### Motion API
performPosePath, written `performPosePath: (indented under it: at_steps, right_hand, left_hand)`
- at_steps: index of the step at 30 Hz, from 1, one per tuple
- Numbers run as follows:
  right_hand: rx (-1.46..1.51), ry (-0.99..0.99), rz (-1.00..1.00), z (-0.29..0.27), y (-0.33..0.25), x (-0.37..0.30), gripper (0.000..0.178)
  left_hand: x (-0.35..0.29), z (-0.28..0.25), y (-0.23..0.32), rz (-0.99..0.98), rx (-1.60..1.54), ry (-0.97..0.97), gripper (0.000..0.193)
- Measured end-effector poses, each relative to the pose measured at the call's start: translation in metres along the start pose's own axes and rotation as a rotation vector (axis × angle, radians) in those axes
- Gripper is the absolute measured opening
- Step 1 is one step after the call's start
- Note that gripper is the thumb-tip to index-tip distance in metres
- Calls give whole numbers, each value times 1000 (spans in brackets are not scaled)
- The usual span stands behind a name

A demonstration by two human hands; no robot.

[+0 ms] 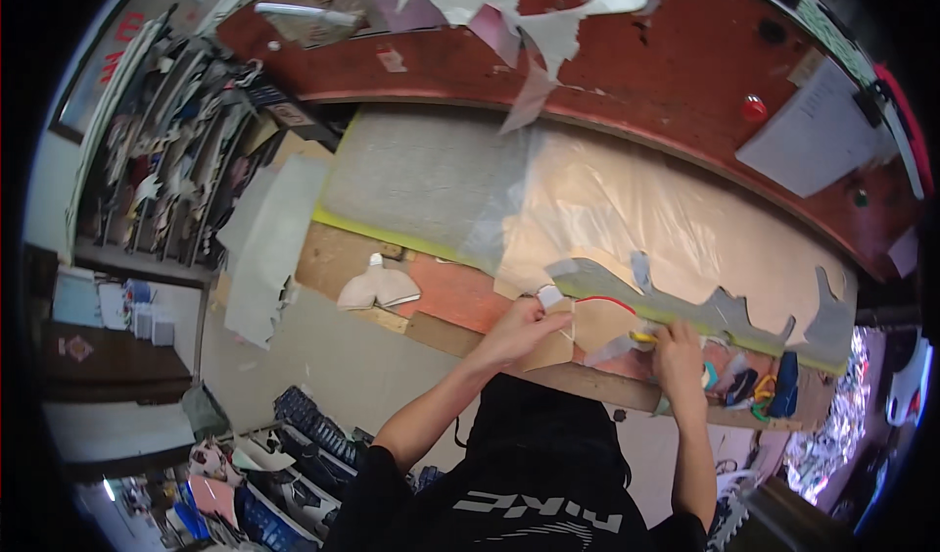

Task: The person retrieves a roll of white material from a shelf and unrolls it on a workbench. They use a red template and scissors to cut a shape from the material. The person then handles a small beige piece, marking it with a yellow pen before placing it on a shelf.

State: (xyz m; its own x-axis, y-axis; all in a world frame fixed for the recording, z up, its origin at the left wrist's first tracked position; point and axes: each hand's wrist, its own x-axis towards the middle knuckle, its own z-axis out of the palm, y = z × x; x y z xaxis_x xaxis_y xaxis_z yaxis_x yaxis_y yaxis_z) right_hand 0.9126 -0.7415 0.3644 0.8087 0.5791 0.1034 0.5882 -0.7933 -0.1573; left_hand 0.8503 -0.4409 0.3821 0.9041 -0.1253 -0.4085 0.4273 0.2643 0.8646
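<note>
My left hand (527, 331) lies at the left edge of a tan pattern piece (599, 327) with a red curved edge, its fingers bent onto the piece. A small white tag-like piece (550, 296) sits by its fingertips. To the right, my right hand (677, 351) is closed round a slim yellow tool (643, 337) that points left toward the piece; its tip is too small to make out. Under the tool lies a greyish translucent scrap (612, 348). Both hands are over the near strip of the worktable.
A cream curved cut piece (379, 286) lies left on the table (450, 335). Beyond the hands spread a grey sheet (421, 175), tan sheeting (636, 199) and jagged grey offcuts (705, 307). A turquoise roll (709, 375) and scissors (762, 393) lie right. A red-brown shelf (627, 92) spans the back.
</note>
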Motion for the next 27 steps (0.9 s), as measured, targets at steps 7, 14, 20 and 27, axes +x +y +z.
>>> performPosePath:
  at_steps: [7,14,20,27]
  right_hand:
    - [733,187,220,-106,58,2,25]
    - [1045,-237,294,-107,148,3,28]
    - [850,209,386,-89,219,15,23]
    - [1676,418,451,-41,246,62,57]
  left_hand:
    - [55,64,-3,142,387,-82,29]
    - [121,182,27,5,208,-260,32]
    - [221,218,20,45,312,-134,34]
    - [310,218,17,266,1112,66,58]
